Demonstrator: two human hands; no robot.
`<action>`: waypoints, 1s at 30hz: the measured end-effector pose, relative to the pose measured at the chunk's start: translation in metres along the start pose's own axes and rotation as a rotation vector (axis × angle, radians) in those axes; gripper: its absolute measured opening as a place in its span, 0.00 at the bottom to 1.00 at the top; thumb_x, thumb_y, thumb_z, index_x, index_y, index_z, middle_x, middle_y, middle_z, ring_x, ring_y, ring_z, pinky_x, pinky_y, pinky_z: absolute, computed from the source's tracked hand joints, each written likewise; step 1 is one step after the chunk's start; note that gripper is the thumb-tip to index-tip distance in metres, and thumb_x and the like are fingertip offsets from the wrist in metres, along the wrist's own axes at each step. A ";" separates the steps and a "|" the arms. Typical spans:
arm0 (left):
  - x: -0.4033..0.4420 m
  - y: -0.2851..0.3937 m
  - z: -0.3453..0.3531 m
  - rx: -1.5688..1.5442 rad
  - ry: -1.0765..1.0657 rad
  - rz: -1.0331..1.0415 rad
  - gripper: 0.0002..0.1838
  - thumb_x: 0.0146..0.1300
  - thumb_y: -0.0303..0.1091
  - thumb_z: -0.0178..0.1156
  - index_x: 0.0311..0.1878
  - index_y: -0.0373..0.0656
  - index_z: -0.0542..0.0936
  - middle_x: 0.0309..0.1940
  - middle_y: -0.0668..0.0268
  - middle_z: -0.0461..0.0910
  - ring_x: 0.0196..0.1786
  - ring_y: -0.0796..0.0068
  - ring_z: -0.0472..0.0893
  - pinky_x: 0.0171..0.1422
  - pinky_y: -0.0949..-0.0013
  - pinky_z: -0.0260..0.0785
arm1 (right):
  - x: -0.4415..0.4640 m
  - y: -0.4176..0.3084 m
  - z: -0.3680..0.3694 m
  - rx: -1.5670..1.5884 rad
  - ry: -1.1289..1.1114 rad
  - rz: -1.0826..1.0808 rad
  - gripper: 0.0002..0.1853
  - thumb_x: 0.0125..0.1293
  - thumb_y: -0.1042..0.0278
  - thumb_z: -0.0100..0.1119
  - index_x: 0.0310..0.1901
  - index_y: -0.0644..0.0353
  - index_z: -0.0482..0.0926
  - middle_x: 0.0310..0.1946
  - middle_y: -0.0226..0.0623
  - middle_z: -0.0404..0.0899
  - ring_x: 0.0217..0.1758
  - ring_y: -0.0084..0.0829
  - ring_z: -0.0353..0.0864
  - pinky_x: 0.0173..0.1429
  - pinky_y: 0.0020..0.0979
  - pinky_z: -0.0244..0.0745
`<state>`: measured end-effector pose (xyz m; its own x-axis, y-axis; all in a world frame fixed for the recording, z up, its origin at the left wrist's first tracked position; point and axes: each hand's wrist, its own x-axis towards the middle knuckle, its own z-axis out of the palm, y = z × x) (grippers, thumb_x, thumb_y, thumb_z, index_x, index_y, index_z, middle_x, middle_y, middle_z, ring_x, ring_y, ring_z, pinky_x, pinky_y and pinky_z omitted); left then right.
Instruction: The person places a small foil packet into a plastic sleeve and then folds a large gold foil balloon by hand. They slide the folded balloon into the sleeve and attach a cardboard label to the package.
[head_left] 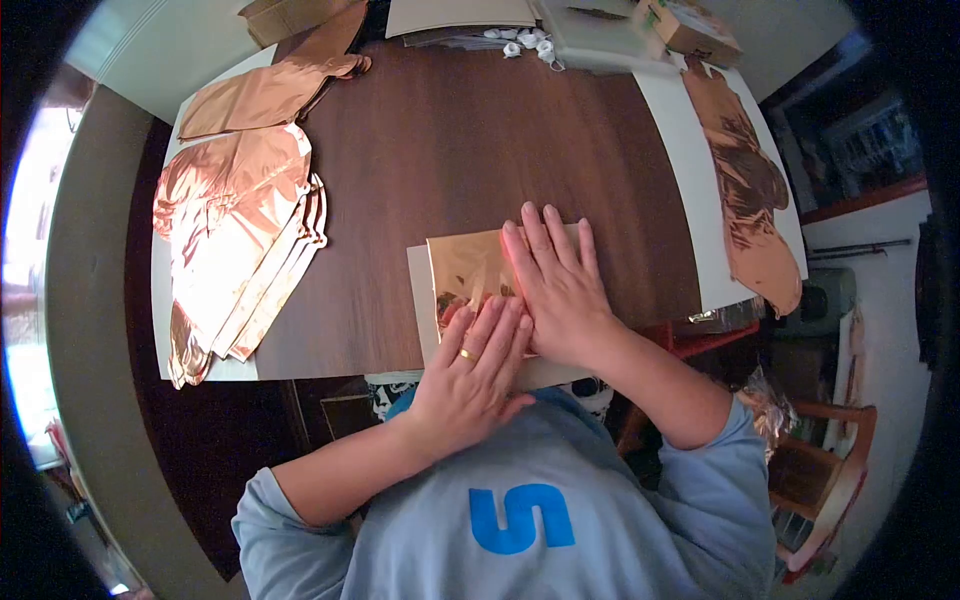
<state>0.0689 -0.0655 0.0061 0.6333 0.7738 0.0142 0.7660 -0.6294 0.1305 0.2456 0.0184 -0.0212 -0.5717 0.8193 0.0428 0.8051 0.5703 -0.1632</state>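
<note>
A folded square of shiny copper-coloured foil [465, 262] lies at the table's near edge, on top of a pale flat sheet [420, 290] that shows along its left side. My right hand [560, 285] rests flat over the foil's right part, fingers stretched out and pointing away from me. Lower down, my left hand [475, 370], with a ring on one finger, lies over the foil's near part with its fingers extended. Neither hand grips anything. The hands hide the foil's right and near edges.
Large copper foil pieces [235, 220] overlap on the table's left side. More foil [745, 180] lies along the right side. White small items [530, 42], clear plastic [600, 35] and a cardboard box [692, 30] are at the far edge. A wooden chair [825, 470] stands at the right.
</note>
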 end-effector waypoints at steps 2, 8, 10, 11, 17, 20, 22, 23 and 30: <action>-0.009 0.000 0.003 -0.015 -0.012 0.017 0.51 0.59 0.65 0.56 0.75 0.34 0.62 0.77 0.50 0.57 0.80 0.52 0.55 0.82 0.47 0.45 | 0.000 -0.001 0.005 0.047 0.047 0.011 0.43 0.70 0.44 0.52 0.77 0.66 0.53 0.78 0.58 0.47 0.82 0.57 0.44 0.79 0.65 0.29; -0.037 -0.004 0.016 0.066 -0.068 0.073 0.49 0.60 0.66 0.56 0.74 0.35 0.64 0.76 0.48 0.59 0.80 0.49 0.56 0.82 0.45 0.42 | 0.001 -0.003 0.001 0.063 0.046 0.015 0.45 0.68 0.43 0.54 0.76 0.67 0.54 0.78 0.59 0.46 0.82 0.57 0.44 0.79 0.65 0.32; -0.048 -0.006 0.014 0.044 -0.088 0.060 0.49 0.60 0.66 0.56 0.73 0.34 0.65 0.76 0.47 0.59 0.79 0.49 0.56 0.82 0.44 0.42 | 0.001 -0.003 -0.001 0.057 0.046 0.015 0.44 0.68 0.42 0.53 0.76 0.67 0.55 0.78 0.59 0.48 0.81 0.57 0.45 0.79 0.65 0.32; -0.052 -0.007 0.014 0.034 -0.097 0.054 0.50 0.60 0.67 0.56 0.73 0.33 0.65 0.76 0.47 0.59 0.79 0.50 0.56 0.81 0.44 0.43 | 0.001 -0.003 -0.001 0.053 0.048 0.015 0.44 0.69 0.42 0.53 0.75 0.67 0.55 0.77 0.59 0.49 0.81 0.58 0.46 0.79 0.66 0.33; -0.048 -0.014 -0.023 -0.045 -0.044 -0.174 0.47 0.62 0.64 0.56 0.70 0.29 0.66 0.73 0.44 0.62 0.78 0.47 0.59 0.80 0.42 0.42 | 0.002 -0.005 -0.002 0.060 0.041 0.030 0.44 0.69 0.41 0.52 0.76 0.66 0.55 0.78 0.58 0.49 0.81 0.58 0.45 0.79 0.66 0.32; 0.001 -0.013 -0.035 -0.146 0.039 -0.250 0.47 0.65 0.63 0.54 0.71 0.28 0.64 0.72 0.42 0.63 0.77 0.45 0.60 0.80 0.41 0.42 | 0.003 -0.004 0.000 0.060 0.025 0.049 0.43 0.69 0.41 0.52 0.76 0.63 0.55 0.78 0.56 0.47 0.82 0.57 0.44 0.79 0.65 0.31; 0.039 -0.007 -0.016 -0.200 0.191 -0.185 0.49 0.65 0.65 0.52 0.72 0.27 0.61 0.72 0.42 0.62 0.77 0.44 0.59 0.80 0.41 0.41 | 0.002 -0.002 0.006 0.064 0.033 0.055 0.43 0.69 0.41 0.51 0.77 0.62 0.54 0.79 0.55 0.46 0.82 0.56 0.43 0.79 0.65 0.30; 0.049 -0.008 -0.004 -0.230 0.267 -0.153 0.50 0.66 0.66 0.51 0.72 0.26 0.60 0.73 0.41 0.62 0.77 0.44 0.58 0.80 0.40 0.41 | 0.001 0.000 0.011 0.067 0.043 0.051 0.43 0.69 0.41 0.51 0.77 0.61 0.54 0.79 0.54 0.46 0.82 0.56 0.43 0.80 0.65 0.30; 0.044 -0.035 0.024 -0.069 0.233 -0.264 0.53 0.65 0.72 0.46 0.72 0.26 0.63 0.73 0.41 0.61 0.79 0.46 0.55 0.80 0.40 0.39 | 0.001 -0.001 0.008 0.064 0.055 0.047 0.44 0.68 0.39 0.51 0.77 0.60 0.55 0.79 0.52 0.48 0.83 0.54 0.42 0.80 0.65 0.31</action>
<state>0.0724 -0.0114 -0.0218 0.3658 0.9098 0.1960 0.8858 -0.4050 0.2267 0.2429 0.0185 -0.0287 -0.5229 0.8479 0.0876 0.8178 0.5279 -0.2292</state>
